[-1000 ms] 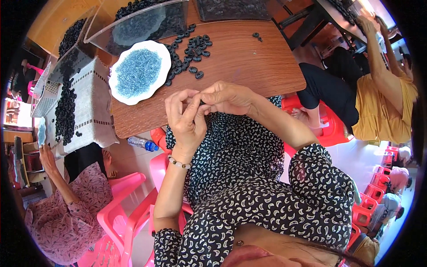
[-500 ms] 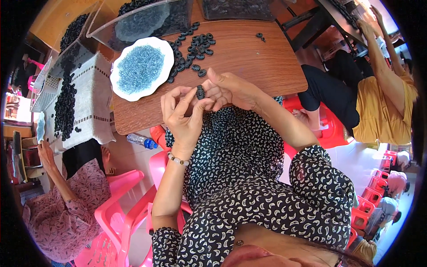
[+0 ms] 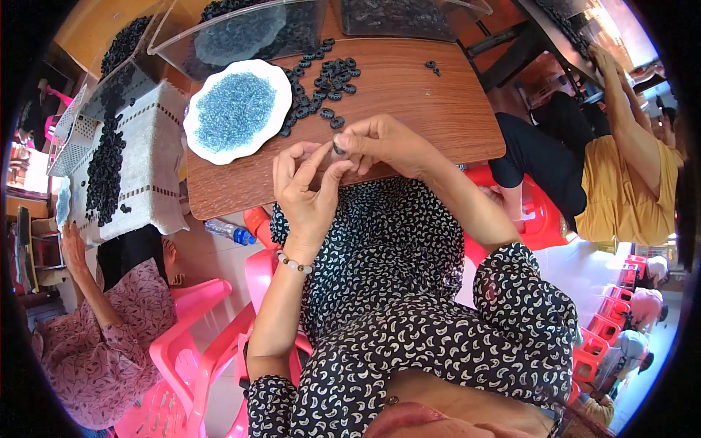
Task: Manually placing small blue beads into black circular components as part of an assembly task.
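Note:
A small black oval plastic part [image 3: 338, 148] is held up between my two hands, above the front edge of the brown table. My left hand [image 3: 307, 182], with a beaded bracelet at the wrist, has its index finger and thumb at the part's near side. The thumb and bent index finger of my right hand [image 3: 380, 146] close on its upper end. Fingers cover most of the part. Just beyond my hands lies a loose pile of similar black parts [image 3: 333, 77]. To its left, a white scalloped plate [image 3: 283, 109] holds tiny clear bluish beads [image 3: 235, 113].
Clear plastic bins [image 3: 310, 33] with black parts line the table's [image 3: 409, 80] far side. Two black pieces [image 3: 432, 67] lie farther right. A cloth-covered table [image 3: 157, 128] with more black parts stands left, beside a seated person [image 3: 102, 343]. Another person [image 3: 628, 182] sits right.
My right hand has turned inward from an open palm, and its thumb and index finger have closed onto the black part. My left hand has shifted slightly right.

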